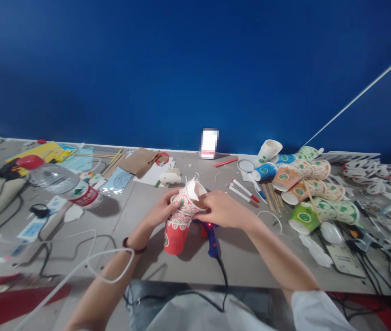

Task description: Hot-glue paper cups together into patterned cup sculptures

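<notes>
Red-patterned paper cups joined together point(175, 236) stand in front of me, with the solid red one lowest and a tilted white-and-red one on top. The mouth of the upper cup faces up and right, and cut white paper point(192, 189) pokes out of it. My left hand point(161, 210) is closed around the left side of the cups. At the right, my right hand point(228, 210) pinches the upper cup's rim, its fingertips partly hidden. Just below that hand lies a blue glue gun point(212, 243) with a lit red light and a black cord.
Joined green, orange and blue paper cups point(305, 218) lie at the right beside wooden sticks point(271, 198) and markers point(243, 195). A plastic bottle point(62, 181) and power strip point(40, 220) are on the left. A phone point(209, 143) leans on the blue wall. A white cable point(88, 259) crosses my left forearm.
</notes>
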Available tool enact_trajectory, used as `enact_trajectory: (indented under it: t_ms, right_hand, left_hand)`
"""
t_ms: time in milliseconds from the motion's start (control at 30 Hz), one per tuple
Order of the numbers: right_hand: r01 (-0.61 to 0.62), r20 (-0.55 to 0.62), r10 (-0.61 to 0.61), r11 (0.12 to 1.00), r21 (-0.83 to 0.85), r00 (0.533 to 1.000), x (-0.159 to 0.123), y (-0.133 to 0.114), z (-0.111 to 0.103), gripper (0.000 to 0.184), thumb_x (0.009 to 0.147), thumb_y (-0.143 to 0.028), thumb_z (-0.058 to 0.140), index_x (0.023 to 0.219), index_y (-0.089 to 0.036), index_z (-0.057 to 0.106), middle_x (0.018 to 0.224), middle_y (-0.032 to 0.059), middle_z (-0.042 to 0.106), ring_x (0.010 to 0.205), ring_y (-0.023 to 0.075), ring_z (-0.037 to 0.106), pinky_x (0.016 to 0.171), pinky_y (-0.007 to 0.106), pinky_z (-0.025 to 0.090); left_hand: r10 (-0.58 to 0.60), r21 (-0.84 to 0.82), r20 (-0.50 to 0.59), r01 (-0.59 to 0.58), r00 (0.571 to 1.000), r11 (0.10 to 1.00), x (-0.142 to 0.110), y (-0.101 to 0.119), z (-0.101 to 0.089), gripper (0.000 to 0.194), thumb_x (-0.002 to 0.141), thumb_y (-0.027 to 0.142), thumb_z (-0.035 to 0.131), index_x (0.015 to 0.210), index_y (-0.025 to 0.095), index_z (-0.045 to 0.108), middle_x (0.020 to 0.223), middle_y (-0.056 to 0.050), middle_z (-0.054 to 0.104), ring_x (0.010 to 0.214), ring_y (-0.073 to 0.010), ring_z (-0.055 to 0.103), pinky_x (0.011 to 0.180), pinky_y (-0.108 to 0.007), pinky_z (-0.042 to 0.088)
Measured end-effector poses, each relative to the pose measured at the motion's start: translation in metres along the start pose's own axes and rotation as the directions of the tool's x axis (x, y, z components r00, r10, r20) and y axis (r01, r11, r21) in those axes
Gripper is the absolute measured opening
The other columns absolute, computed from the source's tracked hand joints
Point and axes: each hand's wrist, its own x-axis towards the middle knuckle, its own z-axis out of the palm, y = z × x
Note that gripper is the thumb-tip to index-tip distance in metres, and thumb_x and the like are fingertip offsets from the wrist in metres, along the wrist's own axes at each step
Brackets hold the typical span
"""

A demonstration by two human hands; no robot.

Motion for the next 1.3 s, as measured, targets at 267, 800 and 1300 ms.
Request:
enact_trajectory:
  t_ms: [267,800,1300]
  right_hand:
    - [-0.010,-0.007,0.010,1.000,-0.024,1.000,-0.001,-0.001,0.000,0.022,0.086,-0.026,0.065,0.066,-0.017,0.061,0.068,-0.0001,0.062,0.063,0.0112,0.047,0.060,0.025,0.027]
    - [0.031,-0.040,-0.033,0.998,-0.062,0.999,-0.001,0.004,0.005,0.028,0.089,-0.030,0.063,0.065,-0.017,0.064,0.062,-0.0012,0.057,0.057,0.0102,0.043,0.058,0.025,0.025]
    - [0.051,-0.104,-0.058,0.997,-0.061,0.993,-0.004,0.012,0.007,0.038,0.091,-0.034,0.058,0.058,-0.017,0.053,0.054,-0.0030,0.048,0.052,0.0089,0.036,0.056,0.026,0.023]
  left_hand:
    - [0.000,0.025,0.013,0.000,1.000,1.000,0.001,0.004,0.002,0.060,0.072,0.065,0.067,0.107,0.016,0.073,0.105,-0.011,0.073,0.100,-0.0298,0.065,0.091,-0.039,0.050]
    - [0.020,-0.082,-0.018,-0.021,1.000,0.996,-0.001,0.001,-0.001,0.063,0.063,0.058,0.078,0.109,0.017,0.070,0.111,-0.011,0.069,0.102,-0.0295,0.063,0.090,-0.037,0.050]
    - [0.008,-0.225,0.071,0.008,0.997,0.974,-0.003,0.012,-0.002,0.066,0.064,0.049,0.081,0.121,0.019,0.065,0.123,-0.012,0.064,0.107,-0.0308,0.062,0.087,-0.034,0.052]
